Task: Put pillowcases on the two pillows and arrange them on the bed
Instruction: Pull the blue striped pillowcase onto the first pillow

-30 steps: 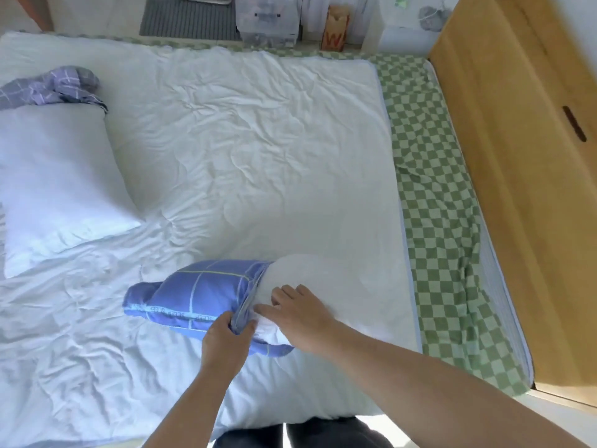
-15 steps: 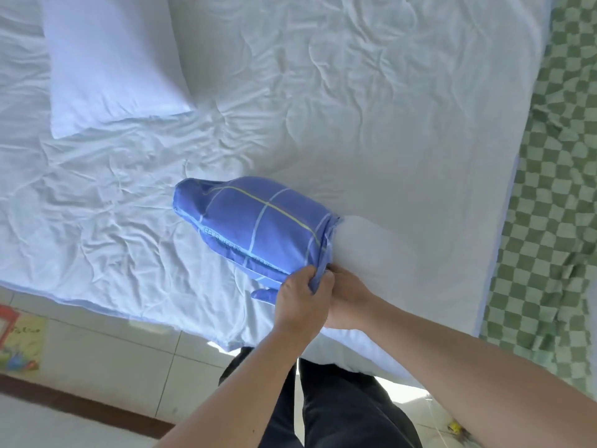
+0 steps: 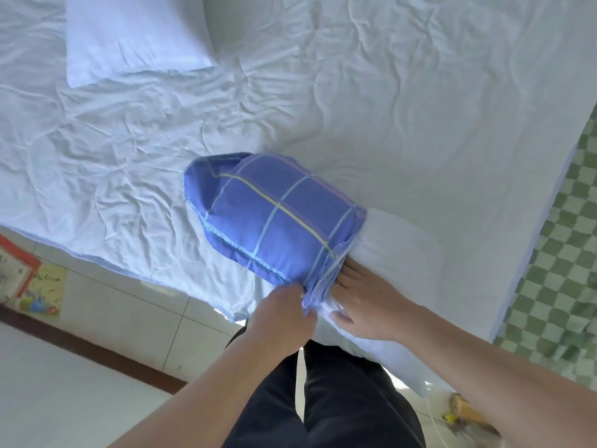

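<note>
Here, near the bed's point(image 3: 420, 130) near edge, our left hand point(image 3: 281, 318) pinches the bunched blue pillowcase point(image 3: 274, 218) hem while our right hand point(image 3: 371, 305) presses flat on the half-covered pillow point(image 3: 403, 253), which could slide off if we tug hard.

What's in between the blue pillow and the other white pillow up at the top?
Only wrinkled white sheet lies between the blue pillowcase and the bare white pillow, as the head view shows.

Bright, cool daylight is cast evenly over the bed point(image 3: 420, 130); shadows are soft, edges are bent by wide-angle distortion, and corners are slightly blurred.
</note>
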